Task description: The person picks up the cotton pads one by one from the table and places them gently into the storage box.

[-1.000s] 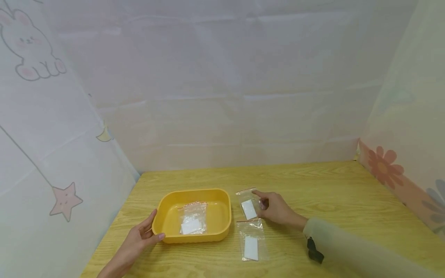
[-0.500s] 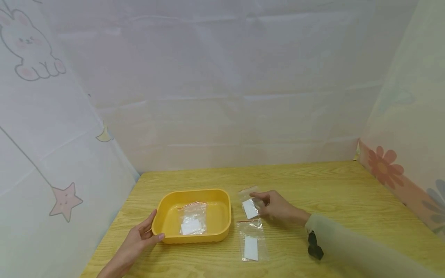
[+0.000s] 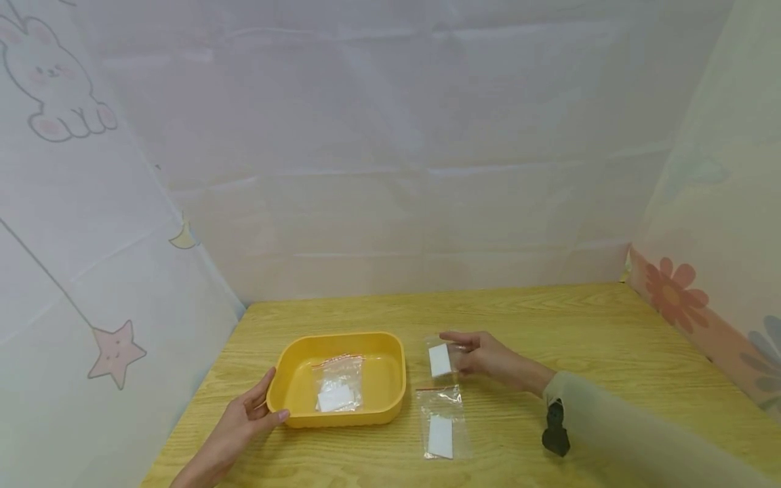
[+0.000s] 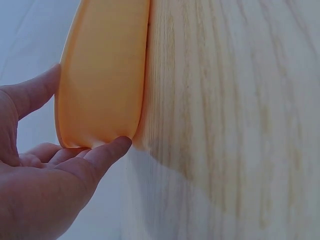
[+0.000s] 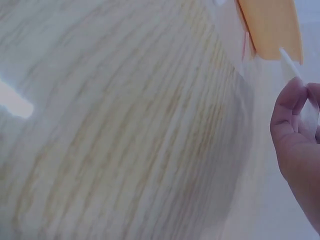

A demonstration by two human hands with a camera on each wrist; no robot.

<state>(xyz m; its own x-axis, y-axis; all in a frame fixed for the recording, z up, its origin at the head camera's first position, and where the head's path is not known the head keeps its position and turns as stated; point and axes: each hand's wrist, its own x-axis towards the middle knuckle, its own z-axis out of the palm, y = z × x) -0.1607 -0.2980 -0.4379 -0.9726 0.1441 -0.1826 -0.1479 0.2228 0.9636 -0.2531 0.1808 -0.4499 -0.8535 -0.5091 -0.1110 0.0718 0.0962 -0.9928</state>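
Note:
My left hand [image 3: 241, 423] holds the left front corner of a yellow plastic basin [image 3: 390, 405]. In the left wrist view the thumb [image 4: 42, 90] meets the rim and the other fingers lie against the basin's end wall [image 4: 102, 75]. To the basin's right, my right hand [image 3: 494, 359] pinches a clear zip bag [image 3: 439, 360] holding a flat white piece. The right wrist view shows the bag raised off the table between thumb and fingers. Another such bag [image 3: 441, 434] lies flat nearer the front. Inside the basin are overlapping bags [image 3: 335, 396]; their number cannot be told.
All this rests on a wood-grain table [image 3: 525, 312]. A pale sheet [image 3: 366, 203] hangs along the back, and printed sheets stand on both sides. A dark object [image 3: 554, 430] sits at the right sleeve's cuff.
The right hand has picked up the farther zip bag, which has tilted and shifted slightly right off the table. The left hand and basin have stayed put.

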